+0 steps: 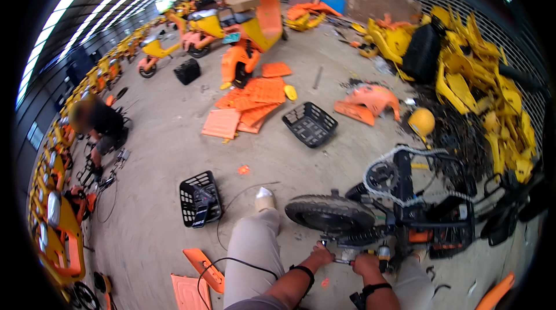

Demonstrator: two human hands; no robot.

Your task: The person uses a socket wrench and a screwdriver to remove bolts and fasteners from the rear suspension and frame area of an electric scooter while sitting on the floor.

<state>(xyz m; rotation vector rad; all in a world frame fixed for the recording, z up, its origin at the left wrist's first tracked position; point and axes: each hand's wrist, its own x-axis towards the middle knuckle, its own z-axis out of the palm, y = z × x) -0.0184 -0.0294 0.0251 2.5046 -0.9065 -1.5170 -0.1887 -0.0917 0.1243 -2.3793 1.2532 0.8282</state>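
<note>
A stripped bike frame lies on its side in front of me, its black-tyred wheel toward my legs. My left hand is closed at the wheel's lower edge, near a small shiny metal piece; what it grips is mostly hidden. Just to its right, my right hand makes a fist around what looks like a power tool, its yellow and black part showing beside the knuckles. A short reddish piece sits between both hands. Along the frame, a loose chain loops around the crank sprocket.
Two black baskets stand on the floor. Orange panels lie stacked ahead. Yellow body parts pile up on the right. Another person crouches at the left beside rows of scooters. A dark cable crosses my leg.
</note>
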